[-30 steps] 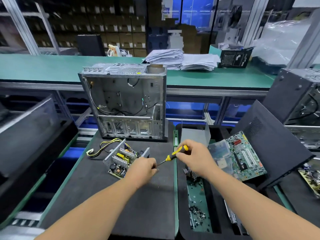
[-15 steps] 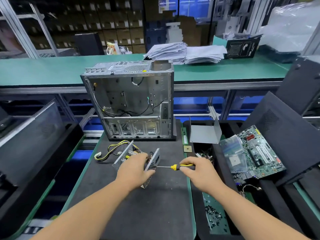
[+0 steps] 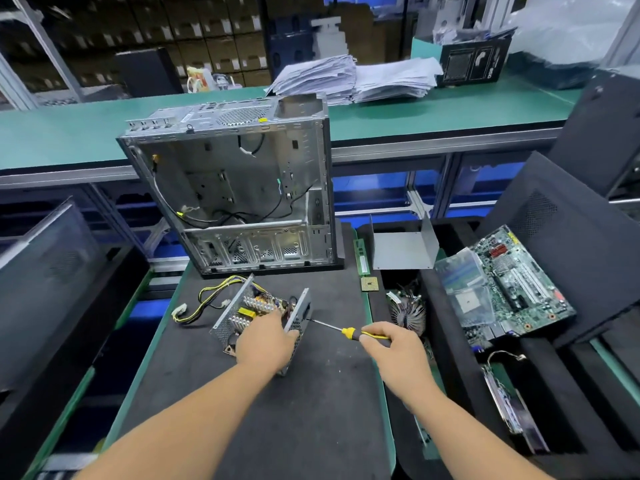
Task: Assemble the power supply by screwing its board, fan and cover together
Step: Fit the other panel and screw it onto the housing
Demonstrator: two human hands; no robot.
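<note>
On the dark-matted bench [image 3: 311,427], the left hand [image 3: 268,341] clamps its grip on the open perforated-metal power supply [image 3: 242,311] while the right hand [image 3: 394,344], grip closed round the yellow-and-black screwdriver [image 3: 349,332], apparently drives a side-wall screw, needing steady tip alignment next.

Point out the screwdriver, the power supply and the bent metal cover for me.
screwdriver [image 3: 348,332]: head view, front of the yellow-and-black handle.
power supply [image 3: 232,317]: head view, perforated left side wall.
bent metal cover [image 3: 401,249]: head view, flat grey middle panel.
</note>
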